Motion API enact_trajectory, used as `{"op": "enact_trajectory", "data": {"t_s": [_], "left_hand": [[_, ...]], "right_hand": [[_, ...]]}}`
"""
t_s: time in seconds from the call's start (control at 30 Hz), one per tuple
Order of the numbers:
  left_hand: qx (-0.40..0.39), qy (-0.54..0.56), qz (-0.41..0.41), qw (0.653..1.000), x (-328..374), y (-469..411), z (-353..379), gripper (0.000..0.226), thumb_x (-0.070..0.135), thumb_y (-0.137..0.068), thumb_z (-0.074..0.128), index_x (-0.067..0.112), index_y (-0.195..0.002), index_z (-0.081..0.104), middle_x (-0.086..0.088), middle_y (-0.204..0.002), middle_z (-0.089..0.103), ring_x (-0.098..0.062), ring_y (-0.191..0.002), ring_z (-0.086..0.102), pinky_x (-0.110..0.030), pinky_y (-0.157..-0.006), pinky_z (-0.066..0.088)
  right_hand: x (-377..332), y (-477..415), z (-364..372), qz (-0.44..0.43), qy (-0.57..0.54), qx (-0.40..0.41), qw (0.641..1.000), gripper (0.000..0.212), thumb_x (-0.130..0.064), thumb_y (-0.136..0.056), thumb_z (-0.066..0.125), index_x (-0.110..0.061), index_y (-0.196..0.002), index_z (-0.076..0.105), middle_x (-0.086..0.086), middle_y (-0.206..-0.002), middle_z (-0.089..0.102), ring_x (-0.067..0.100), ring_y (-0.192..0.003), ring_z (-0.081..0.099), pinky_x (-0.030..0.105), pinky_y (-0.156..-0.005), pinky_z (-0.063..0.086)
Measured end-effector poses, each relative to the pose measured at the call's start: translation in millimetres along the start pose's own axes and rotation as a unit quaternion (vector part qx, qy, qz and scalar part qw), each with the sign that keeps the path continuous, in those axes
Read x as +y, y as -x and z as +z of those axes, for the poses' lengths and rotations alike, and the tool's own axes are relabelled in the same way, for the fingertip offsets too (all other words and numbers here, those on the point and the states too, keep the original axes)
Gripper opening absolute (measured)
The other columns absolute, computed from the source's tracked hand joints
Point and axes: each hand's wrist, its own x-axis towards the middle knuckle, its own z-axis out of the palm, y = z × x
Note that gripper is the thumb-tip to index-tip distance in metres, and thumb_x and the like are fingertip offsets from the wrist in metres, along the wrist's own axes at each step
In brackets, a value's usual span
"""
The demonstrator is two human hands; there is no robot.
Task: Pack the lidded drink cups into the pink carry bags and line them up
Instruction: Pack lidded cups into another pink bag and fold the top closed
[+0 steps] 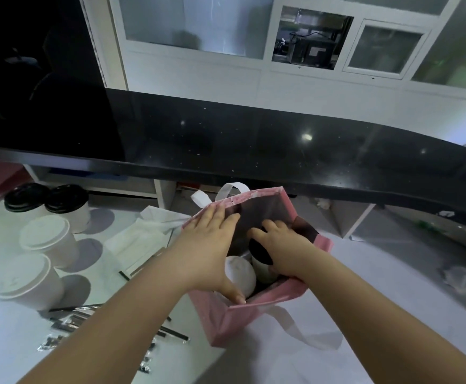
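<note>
Right hand (281, 245) fingers curl over the top of a black-lidded white paper cup (259, 260), which stands upright inside the open-mouthed pink paper carry bag (220, 322) at frame centre. Left hand (209, 245) fingers lie straight, spread across the bag's left rim. A white-lidded cup (240, 273) stands just beside the black-lidded one.

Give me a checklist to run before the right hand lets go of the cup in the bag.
1. Bag mouth held open: ok. The left hand spreads across the rim of the pink bag.
2. Cup inside the bag: ok. The right hand grips the black-lidded cup beside the white-lidded cup.
3. Cup seated on the bag's bottom: cannot tell, hidden.
4. Handles out of the opening: ok. The near handle lies outside the bag.
5. All cups packed: not ok. Four lidded cups stand on the table at left.
</note>
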Motion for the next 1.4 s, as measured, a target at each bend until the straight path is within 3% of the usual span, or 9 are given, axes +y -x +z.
{"op": "enact_trajectory", "data": {"t_s": [0.27,0.37,0.47,0.67,0.83,1.03,1.2,1.3,1.4], "left_hand": [[0.012,0.003,0.004,1.000,9,7,4,0.138,0.072,-0.053,0.076,0.025,-0.152,-0.008,-0.001,-0.160,-0.021,-0.019,-0.144,-0.026,-0.041,-0.121,-0.003],[0.022,0.008,-0.005,1.000,9,8,5,0.136,0.074,-0.053,0.075,0.027,-0.152,-0.005,0.000,-0.161,-0.018,-0.019,-0.145,-0.024,-0.041,-0.121,-0.001],[0.037,0.016,-0.017,0.999,7,6,6,0.133,0.076,-0.052,0.073,0.029,-0.152,-0.002,0.000,-0.161,-0.015,-0.019,-0.146,-0.021,-0.041,-0.120,0.000],[0.045,0.035,-0.034,0.998,4,4,9,0.128,0.077,-0.053,0.071,0.032,-0.151,0.002,0.000,-0.162,-0.010,-0.019,-0.147,-0.017,-0.042,-0.120,0.004],[0.096,0.081,-0.014,0.992,3,10,3,0.099,0.069,-0.067,0.069,0.041,-0.147,0.017,0.009,-0.161,0.008,-0.012,-0.148,0.001,-0.041,-0.117,0.017],[0.244,0.064,-0.059,0.966,-16,21,-9,0.049,0.046,-0.087,0.060,0.039,-0.134,0.046,0.014,-0.135,0.051,-0.013,-0.126,0.040,-0.038,-0.103,0.033],[0.277,0.052,-0.132,0.950,-63,40,-17,0.041,0.040,-0.089,0.059,0.035,-0.129,0.052,0.009,-0.129,0.055,-0.018,-0.124,0.043,-0.040,-0.100,0.034],[0.278,0.043,-0.170,0.944,-100,63,-12,0.039,0.036,-0.087,0.062,0.035,-0.126,0.056,0.008,-0.125,0.057,-0.020,-0.121,0.043,-0.039,-0.096,0.034],[0.254,0.039,-0.219,0.941,-136,90,15,0.037,0.034,-0.085,0.064,0.033,-0.122,0.059,0.006,-0.125,0.058,-0.024,-0.120,0.045,-0.042,-0.094,0.035]], "right_hand": [[-1,6,19,-0.026,-0.032,0.022,0.999,0.074,-0.014,-0.081,0.065,-0.028,-0.143,0.028,0.010,-0.141,0.032,0.030,-0.127,0.035,0.039,-0.102,0.041],[5,6,31,-0.012,-0.096,-0.020,0.995,0.074,-0.034,-0.088,0.061,-0.034,-0.148,0.018,0.006,-0.159,0.009,0.029,-0.145,0.012,0.042,-0.118,0.021],[11,6,38,-0.014,-0.099,-0.082,0.992,0.072,-0.060,-0.096,0.034,-0.039,-0.152,-0.008,-0.006,-0.158,-0.025,0.018,-0.146,-0.022,0.038,-0.118,-0.011],[1,7,53,-0.005,-0.093,-0.100,0.991,0.072,-0.069,-0.093,0.018,-0.040,-0.148,-0.020,-0.009,-0.153,-0.035,0.016,-0.141,-0.032,0.040,-0.114,-0.019],[3,9,22,-0.009,-0.159,-0.089,0.983,0.073,-0.066,-0.094,0.029,-0.044,-0.149,-0.012,-0.012,-0.158,-0.023,0.023,-0.146,-0.020,0.049,-0.119,-0.007],[-20,23,-46,-0.032,-0.166,0.130,0.977,0.062,-0.040,-0.089,0.060,-0.037,-0.145,0.033,-0.008,-0.150,0.037,0.017,-0.136,0.034,0.042,-0.110,0.036],[-79,20,-84,-0.027,-0.150,0.244,0.958,0.044,-0.027,-0.091,0.060,-0.027,-0.135,0.052,-0.004,-0.137,0.051,0.019,-0.128,0.041,0.039,-0.108,0.037],[-133,15,-94,-0.045,-0.192,0.247,0.949,0.041,-0.024,-0.093,0.059,-0.027,-0.133,0.052,-0.006,-0.137,0.049,0.017,-0.126,0.039,0.031,-0.103,0.033],[-190,-1,-79,-0.084,-0.201,0.217,0.952,0.039,-0.018,-0.091,0.057,-0.022,-0.130,0.053,0.000,-0.132,0.051,0.022,-0.120,0.043,0.036,-0.099,0.038]]}}
